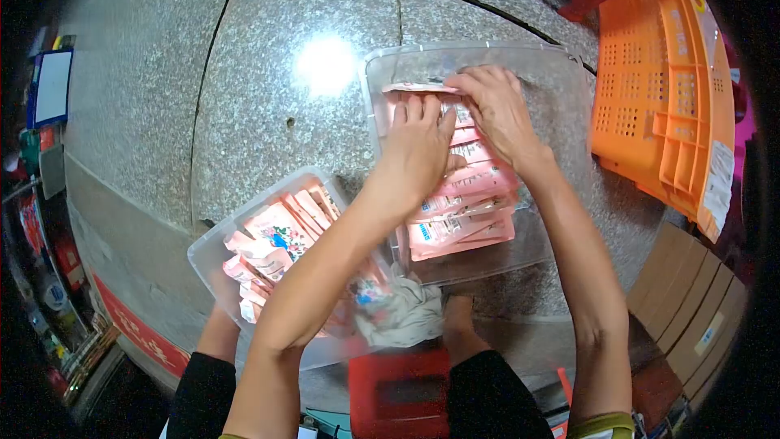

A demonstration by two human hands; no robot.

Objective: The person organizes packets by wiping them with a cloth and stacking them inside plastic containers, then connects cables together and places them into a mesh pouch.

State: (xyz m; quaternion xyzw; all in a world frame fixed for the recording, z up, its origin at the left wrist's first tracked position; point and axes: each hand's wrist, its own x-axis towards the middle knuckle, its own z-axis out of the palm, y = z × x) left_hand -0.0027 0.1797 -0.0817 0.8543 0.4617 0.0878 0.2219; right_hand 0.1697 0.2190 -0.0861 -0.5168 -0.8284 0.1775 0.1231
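Observation:
Pink packets (463, 232) lie in an overlapping row inside a clear plastic box (552, 252). My left hand (414, 146) reaches into this box, fingers apart, resting on the packets near the far end of the row. Beside it, my right hand (496, 110) has its fingers bent over the end of a packet (418, 88) at the far left of the box; its fingertips are partly hidden. A second clear box (215, 264), nearer my body on the left, holds more pink packets (280, 232) in a loose pile, partly covered by my left forearm.
An orange crate (650, 114) stands at the right above stacked cardboard (686, 309). A grey cloth (402, 313) lies by the left box, and a red stool (398, 394) is at the bottom. Grey stone slabs (276, 138) form the floor. Shelved goods line the left edge.

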